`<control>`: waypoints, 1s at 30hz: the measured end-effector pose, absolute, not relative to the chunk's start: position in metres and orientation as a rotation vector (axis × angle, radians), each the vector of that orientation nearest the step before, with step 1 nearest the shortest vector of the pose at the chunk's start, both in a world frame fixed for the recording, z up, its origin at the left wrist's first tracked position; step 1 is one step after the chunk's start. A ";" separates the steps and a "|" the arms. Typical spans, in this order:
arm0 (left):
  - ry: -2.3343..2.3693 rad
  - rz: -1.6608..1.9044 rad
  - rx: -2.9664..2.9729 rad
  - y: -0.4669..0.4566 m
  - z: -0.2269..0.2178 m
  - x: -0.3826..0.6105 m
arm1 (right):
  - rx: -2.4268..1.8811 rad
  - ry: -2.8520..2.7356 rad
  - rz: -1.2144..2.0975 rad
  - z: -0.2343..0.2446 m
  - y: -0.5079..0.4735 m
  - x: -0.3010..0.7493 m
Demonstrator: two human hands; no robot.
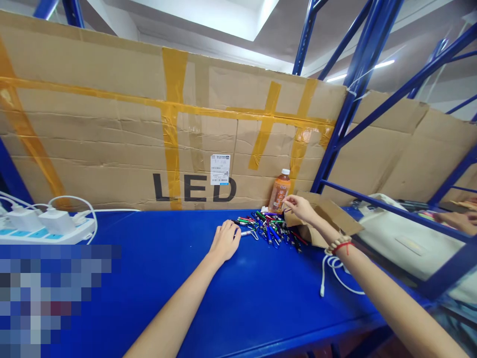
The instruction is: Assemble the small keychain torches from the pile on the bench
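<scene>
My left hand [224, 239] rests on the blue table [167, 278] with its fingers curled, touching a small silver keychain light [246, 233] at the edge of a pile of several coloured keychain lights [271, 226]. Above that pile's far right side, my right hand [299, 207] is raised in a pinch; something thin hangs from its fingertips, too small to name. A bead bracelet and red string sit on my right wrist [340, 245].
An orange drink bottle [280, 191] stands against the taped cardboard wall marked LED [149, 134]. A small open cardboard box [328, 219] lies right of the pile. A white cable [333, 273] trails near the right edge. A power strip with white chargers [48, 224] sits far left. Another person's hand [460, 220] shows past the blue rack.
</scene>
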State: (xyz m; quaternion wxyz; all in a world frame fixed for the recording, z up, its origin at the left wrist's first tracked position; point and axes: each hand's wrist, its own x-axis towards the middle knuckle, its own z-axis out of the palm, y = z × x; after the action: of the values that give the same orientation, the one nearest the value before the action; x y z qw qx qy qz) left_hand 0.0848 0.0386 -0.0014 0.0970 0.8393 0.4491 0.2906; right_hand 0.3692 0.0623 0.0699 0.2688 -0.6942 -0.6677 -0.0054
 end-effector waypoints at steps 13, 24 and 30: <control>1.503 0.937 2.428 0.044 -0.005 0.085 | -1.411 -2.442 0.419 0.067 -0.016 0.256; 1.452 0.946 2.473 0.047 -0.007 0.086 | -1.087 -1.493 -0.007 -0.005 -0.131 0.225; 1.403 0.905 2.541 0.048 -0.010 0.087 | -1.220 -1.383 0.139 -0.098 -0.221 0.192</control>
State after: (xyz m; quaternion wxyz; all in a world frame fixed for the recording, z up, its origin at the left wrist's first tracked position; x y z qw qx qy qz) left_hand 0.0873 0.0481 -0.0097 0.0504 0.8347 0.4609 0.2972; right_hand 0.1919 -0.2207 -0.0981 0.6021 -0.5268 -0.5969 0.0599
